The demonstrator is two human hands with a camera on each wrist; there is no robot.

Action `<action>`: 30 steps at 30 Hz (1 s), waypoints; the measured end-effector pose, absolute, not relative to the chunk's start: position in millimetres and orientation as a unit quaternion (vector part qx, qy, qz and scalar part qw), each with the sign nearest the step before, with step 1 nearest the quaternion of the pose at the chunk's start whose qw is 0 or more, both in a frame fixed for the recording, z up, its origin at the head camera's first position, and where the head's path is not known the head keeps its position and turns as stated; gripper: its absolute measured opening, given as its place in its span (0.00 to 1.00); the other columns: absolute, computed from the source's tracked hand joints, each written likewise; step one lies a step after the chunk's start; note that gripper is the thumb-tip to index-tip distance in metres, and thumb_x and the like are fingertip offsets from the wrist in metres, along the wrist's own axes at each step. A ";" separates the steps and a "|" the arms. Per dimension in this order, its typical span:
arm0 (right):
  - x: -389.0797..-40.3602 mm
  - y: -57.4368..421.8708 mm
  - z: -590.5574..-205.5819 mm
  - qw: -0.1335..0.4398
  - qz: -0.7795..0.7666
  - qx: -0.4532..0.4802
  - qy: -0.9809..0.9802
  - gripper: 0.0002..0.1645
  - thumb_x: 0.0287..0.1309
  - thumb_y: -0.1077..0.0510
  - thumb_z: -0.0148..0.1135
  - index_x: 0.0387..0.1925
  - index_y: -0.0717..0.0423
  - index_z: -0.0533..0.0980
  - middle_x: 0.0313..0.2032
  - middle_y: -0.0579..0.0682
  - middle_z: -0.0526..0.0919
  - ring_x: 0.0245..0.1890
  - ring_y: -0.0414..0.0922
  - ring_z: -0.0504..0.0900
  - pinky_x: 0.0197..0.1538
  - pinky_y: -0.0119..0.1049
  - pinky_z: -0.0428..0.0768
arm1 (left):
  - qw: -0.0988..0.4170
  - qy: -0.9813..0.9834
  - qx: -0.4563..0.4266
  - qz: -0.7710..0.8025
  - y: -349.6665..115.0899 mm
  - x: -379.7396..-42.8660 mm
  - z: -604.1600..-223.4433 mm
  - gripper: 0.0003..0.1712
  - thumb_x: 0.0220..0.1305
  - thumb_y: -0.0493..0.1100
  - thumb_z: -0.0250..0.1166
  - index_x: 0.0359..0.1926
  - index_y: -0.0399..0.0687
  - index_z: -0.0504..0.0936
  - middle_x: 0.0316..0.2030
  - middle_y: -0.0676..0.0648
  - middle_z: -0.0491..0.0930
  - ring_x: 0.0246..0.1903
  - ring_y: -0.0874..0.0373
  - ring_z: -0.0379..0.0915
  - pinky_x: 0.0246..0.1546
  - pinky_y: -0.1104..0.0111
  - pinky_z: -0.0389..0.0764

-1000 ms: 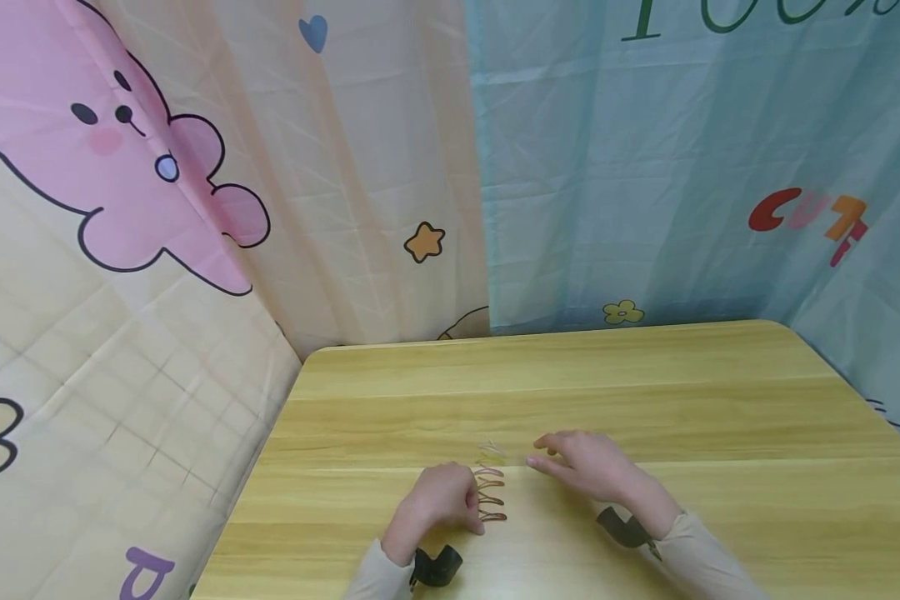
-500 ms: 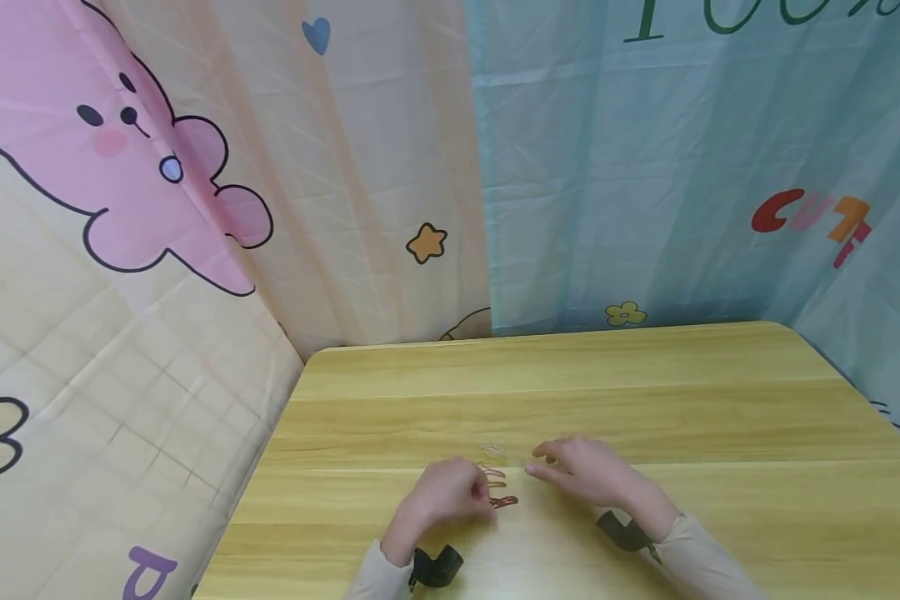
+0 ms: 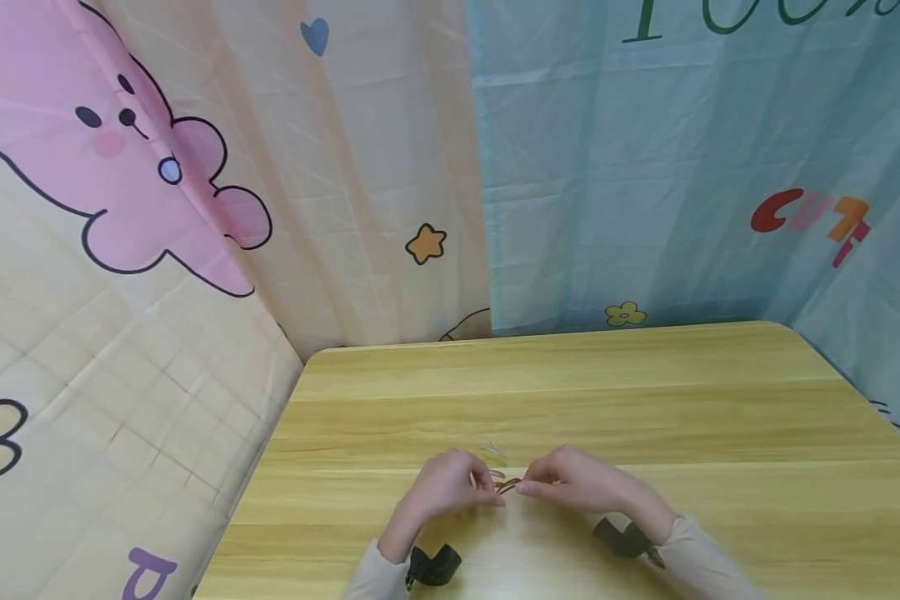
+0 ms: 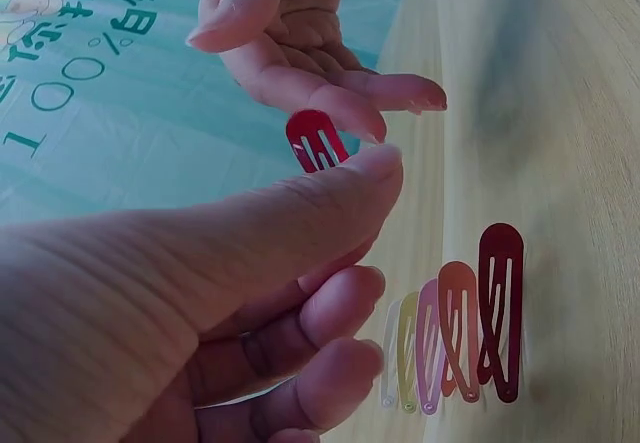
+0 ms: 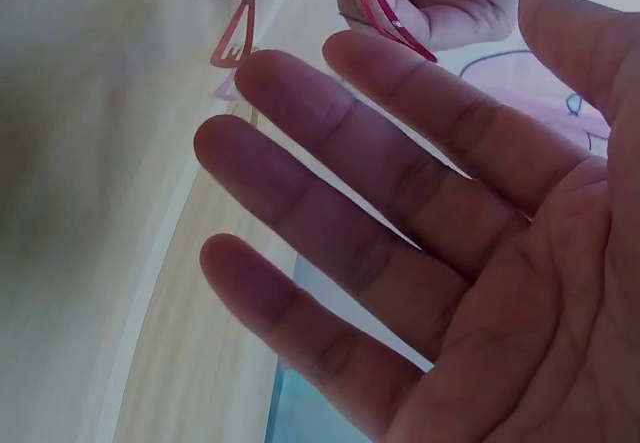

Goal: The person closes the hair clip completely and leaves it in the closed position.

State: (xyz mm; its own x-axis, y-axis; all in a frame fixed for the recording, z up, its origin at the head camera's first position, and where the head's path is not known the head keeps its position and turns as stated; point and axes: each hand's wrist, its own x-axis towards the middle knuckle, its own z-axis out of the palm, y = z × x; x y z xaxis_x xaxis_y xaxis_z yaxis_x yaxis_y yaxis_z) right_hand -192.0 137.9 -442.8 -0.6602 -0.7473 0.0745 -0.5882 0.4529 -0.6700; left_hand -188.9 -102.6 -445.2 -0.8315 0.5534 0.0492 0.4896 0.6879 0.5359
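My left hand point(image 3: 450, 482) pinches a red snap hair clip point(image 4: 314, 137) between thumb and index finger, its rounded end sticking out past the thumb. My right hand point(image 3: 581, 479) faces it, fingers apart and thumb well off the index finger in the right wrist view; its fingertips are right by the clip's free end. In the left wrist view a row of hair clips stands beyond my left fingers: a dark red clip point(image 4: 501, 313), an orange clip point(image 4: 458, 328), a pink clip point(image 4: 428, 343), a yellow clip point(image 4: 407, 353) and a whitish clip point(image 4: 390, 363).
The row lies on a light wooden table point(image 3: 682, 400) in front of me. Printed curtains point(image 3: 607, 167) hang along the table's back and sides. A black wrist camera point(image 3: 435, 567) is strapped at my left wrist, and another black camera point(image 3: 621, 537) at my right.
My left hand has picked up the clip from the near end of the row and moved slightly forward and right. My right hand has come in closer to it.
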 end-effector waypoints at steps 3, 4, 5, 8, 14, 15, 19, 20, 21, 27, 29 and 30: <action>-191.9 136.1 -442.9 0.116 -0.352 -0.406 0.835 0.21 0.65 0.40 0.52 0.33 0.49 0.82 0.20 0.33 0.72 0.19 0.30 0.62 0.24 0.26 0.65 | 0.055 0.917 0.282 0.278 -102.4 -189.0 -444.3 0.12 0.48 0.53 0.75 0.19 0.59 0.80 0.18 0.67 0.72 0.15 0.71 0.60 0.16 0.76 0.62; -192.0 135.6 -443.4 0.112 -0.353 -0.408 0.835 0.21 0.65 0.40 0.52 0.32 0.49 0.82 0.20 0.32 0.70 0.19 0.29 0.62 0.24 0.26 0.64 | 0.056 0.916 0.281 0.280 -102.2 -189.2 -443.9 0.12 0.48 0.53 0.75 0.19 0.59 0.81 0.18 0.67 0.72 0.16 0.70 0.60 0.16 0.76 0.62; -192.0 135.3 -443.8 0.109 -0.353 -0.408 0.835 0.20 0.65 0.41 0.53 0.31 0.49 0.81 0.19 0.31 0.70 0.19 0.29 0.62 0.24 0.25 0.64 | 0.057 0.916 0.282 0.280 -101.9 -189.1 -443.4 0.12 0.47 0.53 0.75 0.19 0.58 0.81 0.18 0.66 0.72 0.16 0.70 0.60 0.17 0.76 0.62; -192.8 134.6 -445.6 0.100 -0.352 -0.403 0.839 0.19 0.65 0.41 0.53 0.30 0.49 0.81 0.18 0.31 0.68 0.18 0.30 0.62 0.23 0.25 0.64 | 0.058 0.916 0.284 0.277 -101.1 -188.4 -442.7 0.12 0.48 0.52 0.75 0.19 0.59 0.81 0.18 0.66 0.72 0.16 0.70 0.60 0.17 0.76 0.62; -194.4 133.5 -448.6 0.097 -0.351 -0.404 0.839 0.19 0.64 0.41 0.54 0.32 0.48 0.82 0.21 0.34 0.75 0.19 0.29 0.64 0.24 0.26 0.67 | 0.065 0.912 0.293 0.280 -99.6 -186.7 -439.9 0.11 0.48 0.52 0.75 0.19 0.59 0.81 0.19 0.67 0.73 0.17 0.71 0.61 0.18 0.76 0.64; -194.3 133.2 -448.6 0.097 -0.352 -0.407 0.837 0.18 0.64 0.41 0.54 0.32 0.48 0.82 0.22 0.35 0.76 0.20 0.29 0.65 0.24 0.26 0.68 | 0.064 0.911 0.297 0.280 -99.4 -186.3 -439.1 0.12 0.48 0.52 0.75 0.19 0.59 0.81 0.19 0.67 0.73 0.17 0.71 0.61 0.18 0.76 0.64; -193.5 132.1 -448.4 0.087 -0.352 -0.421 0.831 0.16 0.65 0.44 0.55 0.32 0.49 0.81 0.23 0.38 0.78 0.20 0.28 0.65 0.25 0.27 0.70 | 0.062 0.910 0.305 0.274 -98.1 -184.7 -436.8 0.12 0.47 0.53 0.75 0.19 0.59 0.80 0.20 0.68 0.73 0.18 0.72 0.62 0.19 0.77 0.65; -193.2 132.0 -448.2 0.083 -0.351 -0.422 0.832 0.16 0.65 0.45 0.55 0.32 0.49 0.81 0.23 0.38 0.78 0.20 0.28 0.65 0.25 0.26 0.70 | 0.061 0.910 0.306 0.273 -97.8 -184.4 -436.4 0.12 0.47 0.52 0.75 0.19 0.59 0.80 0.20 0.67 0.73 0.18 0.71 0.62 0.19 0.77 0.65; -193.0 131.9 -448.2 0.079 -0.350 -0.421 0.833 0.15 0.65 0.46 0.56 0.32 0.49 0.81 0.23 0.38 0.78 0.20 0.28 0.65 0.25 0.26 0.70 | 0.060 0.910 0.306 0.272 -97.6 -184.2 -435.8 0.12 0.47 0.53 0.75 0.19 0.59 0.80 0.20 0.67 0.73 0.17 0.71 0.62 0.19 0.77 0.65; -192.1 131.1 -448.7 0.063 -0.348 -0.409 0.842 0.13 0.65 0.48 0.56 0.32 0.49 0.81 0.23 0.39 0.78 0.20 0.29 0.65 0.23 0.26 0.68 | 0.047 0.913 0.308 0.264 -97.4 -184.2 -434.5 0.12 0.48 0.52 0.75 0.19 0.59 0.80 0.18 0.67 0.72 0.17 0.71 0.61 0.18 0.77 0.64; -192.2 130.6 -448.9 0.057 -0.350 -0.407 0.842 0.13 0.65 0.48 0.56 0.32 0.49 0.81 0.23 0.39 0.78 0.20 0.29 0.65 0.23 0.26 0.68 | 0.043 0.913 0.308 0.264 -97.3 -184.3 -434.9 0.12 0.48 0.51 0.75 0.19 0.59 0.80 0.18 0.67 0.72 0.17 0.72 0.61 0.18 0.77 0.64; -192.2 130.4 -448.8 0.055 -0.351 -0.404 0.843 0.13 0.65 0.48 0.56 0.32 0.49 0.81 0.23 0.39 0.78 0.20 0.29 0.65 0.23 0.26 0.68 | 0.041 0.913 0.308 0.264 -97.3 -184.6 -435.2 0.11 0.48 0.51 0.75 0.19 0.59 0.80 0.18 0.67 0.71 0.17 0.72 0.60 0.17 0.77 0.63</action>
